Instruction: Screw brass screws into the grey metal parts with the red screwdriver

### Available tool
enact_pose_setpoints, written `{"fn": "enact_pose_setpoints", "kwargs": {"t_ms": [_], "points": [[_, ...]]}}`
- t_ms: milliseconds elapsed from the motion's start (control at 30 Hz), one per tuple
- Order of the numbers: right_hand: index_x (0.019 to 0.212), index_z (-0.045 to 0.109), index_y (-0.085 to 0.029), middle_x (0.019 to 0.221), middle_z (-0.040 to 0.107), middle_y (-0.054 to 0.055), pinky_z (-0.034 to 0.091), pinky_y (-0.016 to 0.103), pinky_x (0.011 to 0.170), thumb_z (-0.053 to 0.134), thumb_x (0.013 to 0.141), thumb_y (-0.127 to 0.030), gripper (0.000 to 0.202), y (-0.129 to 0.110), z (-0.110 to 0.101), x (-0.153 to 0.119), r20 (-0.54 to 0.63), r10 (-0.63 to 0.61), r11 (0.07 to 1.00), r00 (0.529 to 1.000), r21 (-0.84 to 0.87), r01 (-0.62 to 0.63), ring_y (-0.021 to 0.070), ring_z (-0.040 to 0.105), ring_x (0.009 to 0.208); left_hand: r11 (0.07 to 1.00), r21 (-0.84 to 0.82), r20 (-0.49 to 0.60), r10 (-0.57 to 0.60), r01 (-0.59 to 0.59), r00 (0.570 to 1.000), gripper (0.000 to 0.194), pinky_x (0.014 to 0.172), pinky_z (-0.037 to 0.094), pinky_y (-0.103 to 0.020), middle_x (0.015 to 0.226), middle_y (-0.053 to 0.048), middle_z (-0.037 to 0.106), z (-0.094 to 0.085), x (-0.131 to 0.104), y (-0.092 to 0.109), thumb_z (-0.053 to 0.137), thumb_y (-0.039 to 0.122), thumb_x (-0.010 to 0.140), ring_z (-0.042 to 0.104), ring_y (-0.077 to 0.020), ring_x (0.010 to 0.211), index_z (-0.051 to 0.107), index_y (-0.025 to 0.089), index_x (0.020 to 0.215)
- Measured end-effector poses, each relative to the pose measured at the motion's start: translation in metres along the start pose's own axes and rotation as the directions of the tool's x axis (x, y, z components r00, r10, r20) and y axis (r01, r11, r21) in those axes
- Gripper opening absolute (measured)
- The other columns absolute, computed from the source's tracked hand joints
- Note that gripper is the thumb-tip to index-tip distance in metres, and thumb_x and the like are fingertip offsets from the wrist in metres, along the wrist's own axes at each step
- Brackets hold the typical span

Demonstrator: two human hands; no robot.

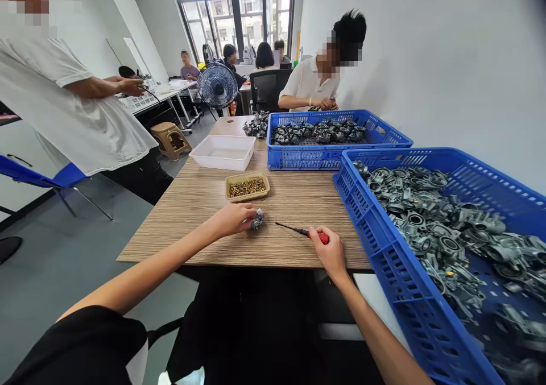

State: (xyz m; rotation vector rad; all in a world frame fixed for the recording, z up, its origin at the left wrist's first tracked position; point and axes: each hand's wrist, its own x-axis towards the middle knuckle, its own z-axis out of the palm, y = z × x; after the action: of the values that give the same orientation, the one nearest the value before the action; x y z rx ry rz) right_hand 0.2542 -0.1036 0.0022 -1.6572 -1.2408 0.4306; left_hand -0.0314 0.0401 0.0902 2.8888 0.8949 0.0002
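Note:
My left hand (pixel 236 219) is closed round a small grey metal casting (pixel 257 219) at the front middle of the wooden table (pixel 191 220). The fingers cover part of that casting. To its right, my right hand (pixel 329 249) grips a screwdriver (pixel 302 232) by its red and black handle. Its dark shaft points left toward the casting, with a gap between tip and part. Just beyond my left hand stands a small tan tray (pixel 247 198) holding many brass-coloured screws (pixel 247 187).
A blue crate (pixel 367 203) of metal castings (pixel 426 226) stands close on my right. Behind it is another blue crate (pixel 298 158) with darker parts, and a white tray (pixel 224 153) lies left of that. One person (pixel 313 81) works across the table; another (pixel 85 100) stands at left.

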Motion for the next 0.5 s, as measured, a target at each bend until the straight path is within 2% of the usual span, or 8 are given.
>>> {"fn": "enact_pose_setpoints", "kwargs": {"t_ms": [267, 500], "points": [[0.067, 0.058, -0.021, 0.059, 0.055, -0.001, 0.037, 0.027, 0.063, 0.053, 0.093, -0.062, 0.049, -0.0015, -0.0001, 0.0005, -0.002, 0.002, 1.000, 1.000, -0.005, -0.002, 0.0163, 0.049, 0.059, 0.997, 0.082, 0.002, 0.008, -0.008, 1.000, 0.015, 0.066, 0.042, -0.024, 0.090, -0.006, 0.063, -0.0064, -0.0018, 0.0055, 0.053, 0.024, 0.096, 0.063, -0.0165, 0.079, 0.066, 0.019, 0.092], [0.069, 0.059, -0.020, 0.059, 0.055, -0.001, 0.038, 0.027, 0.061, 0.059, 0.089, -0.060, 0.045, 0.0001, -0.0003, 0.0001, -0.015, 0.024, 0.998, 1.000, 0.062, -0.023, 0.0155, 0.050, 0.058, 0.982, 0.185, -0.016, 0.052, -0.048, 0.999, 0.017, 0.071, 0.047, -0.026, 0.092, -0.007, 0.064, 0.0027, -0.0026, 0.0020, 0.050, 0.022, 0.098, 0.063, -0.0170, 0.079, 0.066, 0.018, 0.097]]}}
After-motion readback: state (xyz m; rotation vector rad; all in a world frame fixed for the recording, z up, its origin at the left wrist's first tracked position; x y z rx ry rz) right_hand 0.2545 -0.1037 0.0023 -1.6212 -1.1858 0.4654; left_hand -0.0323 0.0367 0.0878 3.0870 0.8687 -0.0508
